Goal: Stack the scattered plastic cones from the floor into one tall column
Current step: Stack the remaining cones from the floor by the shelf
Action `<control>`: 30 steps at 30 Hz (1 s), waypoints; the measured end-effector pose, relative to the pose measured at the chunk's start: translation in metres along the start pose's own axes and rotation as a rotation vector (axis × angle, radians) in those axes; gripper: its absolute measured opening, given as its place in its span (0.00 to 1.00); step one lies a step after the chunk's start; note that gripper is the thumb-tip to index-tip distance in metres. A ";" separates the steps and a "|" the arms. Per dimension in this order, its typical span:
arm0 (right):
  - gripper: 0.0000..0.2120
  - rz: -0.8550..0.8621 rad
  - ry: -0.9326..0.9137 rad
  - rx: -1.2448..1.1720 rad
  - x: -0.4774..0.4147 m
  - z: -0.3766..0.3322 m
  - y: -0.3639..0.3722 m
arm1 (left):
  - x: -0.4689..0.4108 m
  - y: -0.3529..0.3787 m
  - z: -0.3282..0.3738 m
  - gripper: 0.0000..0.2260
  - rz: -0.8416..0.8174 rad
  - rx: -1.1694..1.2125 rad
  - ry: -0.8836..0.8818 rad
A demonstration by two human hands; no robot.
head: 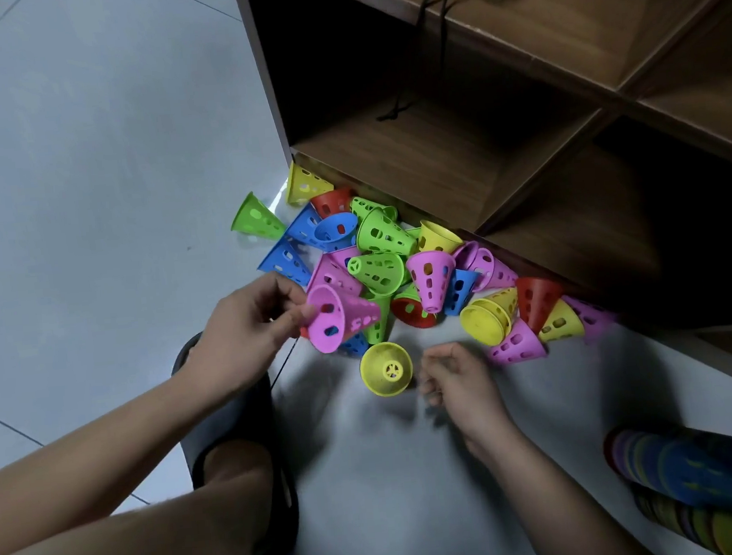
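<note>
Nearest us: column of cones (705, 482) lying on floor (80, 169), lower right. Our right hand (457, 377) blurred, fingers loosely curled, holding nothing, just beside yellow cone (385, 369). Our left hand (244, 327) pinches pink cone (343, 319) by rim, at near edge of loose pile (397, 252), which lies along shelf (455, 158) base.

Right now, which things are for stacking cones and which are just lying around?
For the job: pink cone in the left hand, yellow cone by the right hand, cone pile, stacked cones.
Not for the job: wooden shelf, black cord, slipper.
</note>
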State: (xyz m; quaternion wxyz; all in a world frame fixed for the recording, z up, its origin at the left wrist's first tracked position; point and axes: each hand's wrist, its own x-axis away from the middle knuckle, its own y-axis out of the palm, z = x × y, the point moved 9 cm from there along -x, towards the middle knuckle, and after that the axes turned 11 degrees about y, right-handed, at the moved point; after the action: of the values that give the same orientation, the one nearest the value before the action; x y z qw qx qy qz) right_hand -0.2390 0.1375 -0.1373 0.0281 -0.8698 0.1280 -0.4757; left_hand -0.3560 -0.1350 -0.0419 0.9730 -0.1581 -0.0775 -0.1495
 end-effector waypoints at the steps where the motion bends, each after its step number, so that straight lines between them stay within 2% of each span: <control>1: 0.06 0.030 -0.084 0.031 0.004 -0.013 -0.004 | 0.001 0.007 0.002 0.04 -0.018 0.069 -0.022; 3: 0.12 0.034 -0.292 0.144 0.020 -0.045 -0.003 | 0.002 0.016 0.004 0.05 -0.028 0.156 -0.069; 5: 0.24 -0.019 -0.459 0.292 0.042 -0.071 0.009 | 0.001 0.021 0.003 0.06 -0.041 0.188 -0.104; 8: 0.34 -0.111 -0.574 0.417 0.068 -0.092 0.027 | 0.000 0.028 -0.002 0.06 -0.103 0.215 -0.140; 10: 0.33 -0.179 -0.565 0.385 0.075 -0.096 0.035 | 0.001 0.033 -0.004 0.08 -0.147 0.220 -0.153; 14: 0.23 -0.270 -0.548 0.207 0.079 -0.096 0.039 | 0.002 0.039 -0.011 0.09 -0.164 0.226 -0.156; 18: 0.20 -0.209 -0.531 0.141 0.079 -0.093 0.028 | 0.001 0.044 -0.010 0.04 -0.216 0.164 -0.140; 20: 0.21 -0.075 -0.572 0.218 0.083 -0.096 0.014 | -0.005 0.036 -0.013 0.02 -0.152 0.084 -0.118; 23: 0.20 0.108 -0.676 0.372 0.098 -0.105 -0.001 | -0.021 0.009 -0.021 0.04 -0.015 -0.268 -0.014; 25: 0.20 0.143 -0.715 0.441 0.105 -0.105 -0.002 | -0.031 -0.003 -0.024 0.08 0.050 -0.412 0.027; 30: 0.19 0.141 -0.714 0.579 0.099 -0.093 0.013 | -0.052 -0.003 -0.037 0.12 0.078 -0.503 0.056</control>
State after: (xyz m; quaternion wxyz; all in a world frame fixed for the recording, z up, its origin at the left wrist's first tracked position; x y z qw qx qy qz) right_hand -0.2684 0.1073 -0.0075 0.3441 -0.9247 0.0311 -0.1596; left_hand -0.4019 -0.1361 -0.0857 0.9099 -0.3937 -0.0047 -0.1305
